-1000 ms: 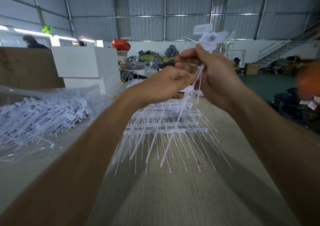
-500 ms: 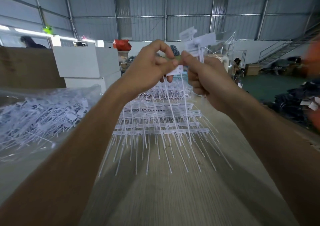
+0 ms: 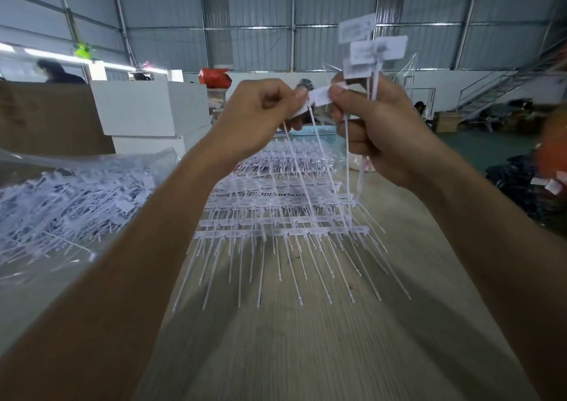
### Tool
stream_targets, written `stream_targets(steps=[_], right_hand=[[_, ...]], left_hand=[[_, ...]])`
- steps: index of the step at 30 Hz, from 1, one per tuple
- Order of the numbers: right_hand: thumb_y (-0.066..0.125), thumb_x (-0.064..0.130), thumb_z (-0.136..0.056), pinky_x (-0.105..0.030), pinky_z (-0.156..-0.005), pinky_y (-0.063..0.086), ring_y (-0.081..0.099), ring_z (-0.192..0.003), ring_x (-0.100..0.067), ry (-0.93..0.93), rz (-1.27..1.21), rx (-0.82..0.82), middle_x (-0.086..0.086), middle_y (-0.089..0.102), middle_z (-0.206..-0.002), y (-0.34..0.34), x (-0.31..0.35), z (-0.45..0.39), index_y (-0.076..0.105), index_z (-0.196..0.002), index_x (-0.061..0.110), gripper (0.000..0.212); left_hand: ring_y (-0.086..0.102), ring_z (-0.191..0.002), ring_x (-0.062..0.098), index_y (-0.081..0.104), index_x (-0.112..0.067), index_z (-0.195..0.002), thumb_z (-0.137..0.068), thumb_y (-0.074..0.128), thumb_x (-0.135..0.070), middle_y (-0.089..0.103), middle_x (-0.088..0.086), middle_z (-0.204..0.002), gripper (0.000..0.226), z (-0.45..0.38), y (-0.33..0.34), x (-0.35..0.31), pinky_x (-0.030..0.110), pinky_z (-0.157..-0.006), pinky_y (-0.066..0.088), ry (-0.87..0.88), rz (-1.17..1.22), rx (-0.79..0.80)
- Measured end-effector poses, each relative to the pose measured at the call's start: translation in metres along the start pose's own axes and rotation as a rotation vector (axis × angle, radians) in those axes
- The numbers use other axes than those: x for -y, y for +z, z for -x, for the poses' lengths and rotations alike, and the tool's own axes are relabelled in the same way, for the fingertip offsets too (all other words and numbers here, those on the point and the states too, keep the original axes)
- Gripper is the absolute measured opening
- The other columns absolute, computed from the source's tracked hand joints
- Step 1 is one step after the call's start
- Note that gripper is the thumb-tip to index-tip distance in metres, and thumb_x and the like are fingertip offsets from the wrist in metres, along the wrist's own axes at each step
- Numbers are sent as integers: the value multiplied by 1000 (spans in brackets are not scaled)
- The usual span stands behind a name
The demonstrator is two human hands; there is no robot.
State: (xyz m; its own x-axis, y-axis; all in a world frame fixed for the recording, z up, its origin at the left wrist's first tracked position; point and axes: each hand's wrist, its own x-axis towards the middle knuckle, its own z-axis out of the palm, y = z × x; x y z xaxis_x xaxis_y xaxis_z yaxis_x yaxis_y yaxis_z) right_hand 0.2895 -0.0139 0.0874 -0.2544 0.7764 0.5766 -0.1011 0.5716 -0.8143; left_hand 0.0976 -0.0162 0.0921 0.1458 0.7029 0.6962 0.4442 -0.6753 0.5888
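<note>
The tag strip (image 3: 320, 97) is held above the rows of ties (image 3: 276, 213) on the table (image 3: 306, 354). The left hand (image 3: 260, 121) and right hand (image 3: 380, 133) pinch its two ends, thumbs farther apart than half a second ago. The right hand's curled fingers also clamp a bundle of ties (image 3: 372, 47), now raised higher.

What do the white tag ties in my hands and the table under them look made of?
Tag ties: probably matte white plastic; thin stems flex and hang from flat label heads. Table: pale wood or wood-look laminate, judging by fine grain lines.
</note>
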Motion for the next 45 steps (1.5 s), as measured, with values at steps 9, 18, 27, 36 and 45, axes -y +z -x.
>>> stream_targets(steps=[9,18,27,36,45], right_hand=[[64,16,-98,-27,-45,23,34,-50,-14,-82,201,-30,-3,57,-63,-3,2,1,62,-107,10,11],[68,20,-95,-34,-73,54,67,-67,-12,-279,626,-67,1,70,-70,6,13,7,67,-99,7,15],[66,23,-97,-29,-79,54,66,-73,-4,-366,844,-126,12,66,-81,5,9,7,68,-106,18,10],[65,26,-97,-11,-50,44,57,-52,1,-186,434,-133,4,67,-72,12,-6,1,64,-105,8,19],[70,32,-94,-21,-41,27,37,-45,-7,70,257,-58,6,50,-52,2,-10,0,71,-77,10,28]], left_hand=[[57,-61,10,60,-15,-68,-102,57,-26,59,-13,-55,35,-1,-1,-9,18,-57,43,-55,44,-9],[37,-49,15,55,-15,-56,-98,62,-25,44,-1,-49,44,-5,-4,-11,24,-52,30,-191,220,-24],[17,-45,11,42,-18,-73,-103,47,-25,23,-5,-52,31,-7,-1,-11,23,-46,24,-441,480,238],[27,-47,14,49,-16,-62,-101,57,-29,34,-3,-50,42,-8,-12,-14,23,-47,27,-280,311,156],[42,-48,11,61,-11,-67,-98,62,-34,50,-2,-52,39,-5,-9,-10,27,-56,33,-217,48,139]])
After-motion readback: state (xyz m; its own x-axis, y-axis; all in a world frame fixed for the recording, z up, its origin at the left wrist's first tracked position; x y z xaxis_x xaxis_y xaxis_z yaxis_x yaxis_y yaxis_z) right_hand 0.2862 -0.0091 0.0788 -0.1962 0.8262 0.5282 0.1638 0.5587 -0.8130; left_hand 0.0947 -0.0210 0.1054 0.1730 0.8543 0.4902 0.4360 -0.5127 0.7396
